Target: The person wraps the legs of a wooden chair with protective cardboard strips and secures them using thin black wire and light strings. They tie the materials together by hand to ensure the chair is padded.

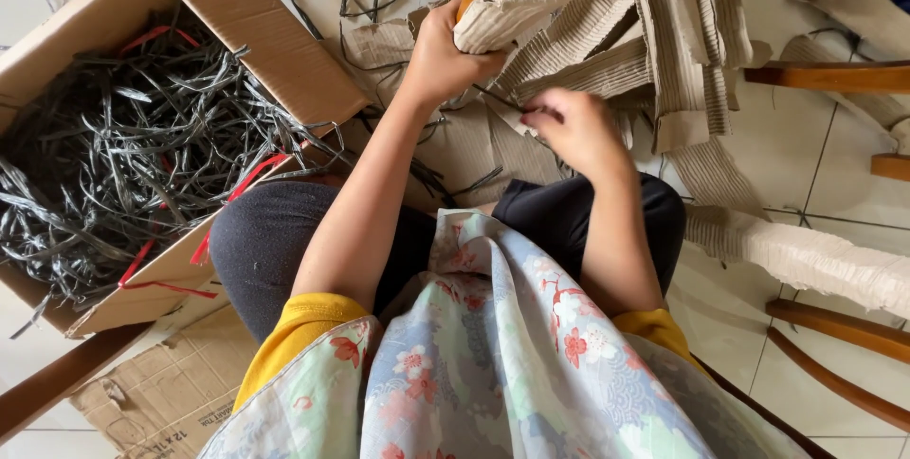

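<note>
My left hand [441,61] is closed around a rolled piece of corrugated cardboard [517,13] in the upper middle of the frame. My right hand [573,127], just below it, pinches a thin dark strip [498,99]. In the upper left stands an open box [256,23] full of dark strips.

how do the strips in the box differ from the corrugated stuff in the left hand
The strips in the cardboard box are dark grey, thin and tangled loose; the corrugated sheet is pale tan, broad and ribbed. The strips lie untouched in the box, while the left hand grips the sheet's rolled end. The right hand pinches something near it. Both are flexible wrapping material.
</note>
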